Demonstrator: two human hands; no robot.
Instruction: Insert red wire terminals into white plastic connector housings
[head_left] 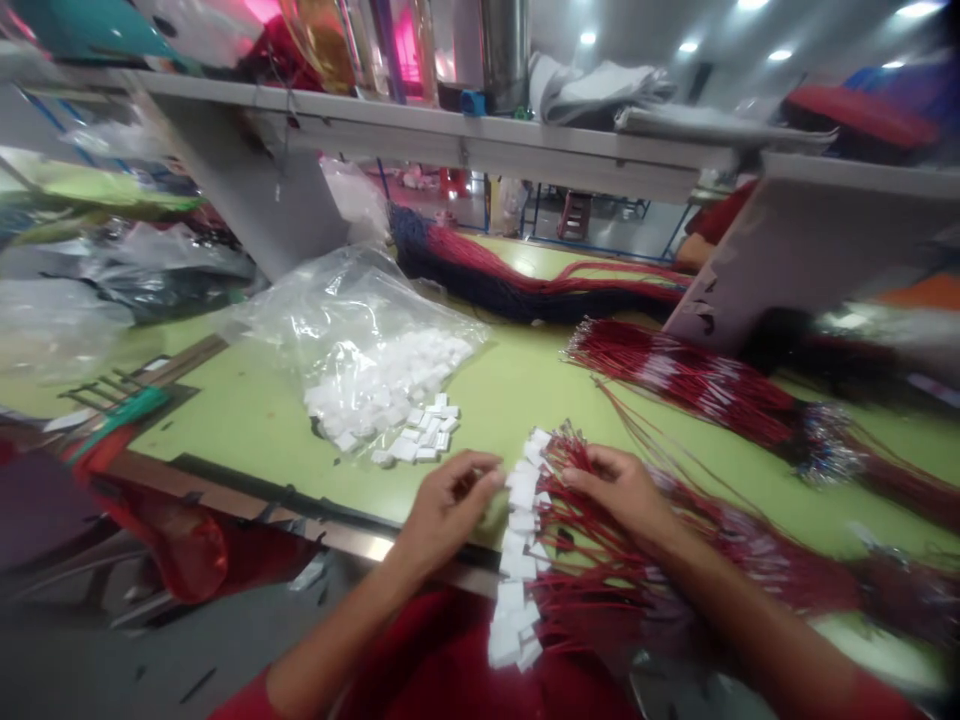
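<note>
Wires, thin and red (pixel 589 598), with white rectangular plastic connectors (pixel 511 597), lie along the pale-green worktop's (pixel 517 375) edge; right hand (pixel 628 492) curls at them, left hand (pixel 448 508) beside; whether either grip pinches anything, I cannot tell.

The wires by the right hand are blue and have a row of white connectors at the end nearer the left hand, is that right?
Not quite: the wires by the right hand are red, not blue, as the head view shows. They do have a row of white connectors at the end nearer the left hand.
</note>
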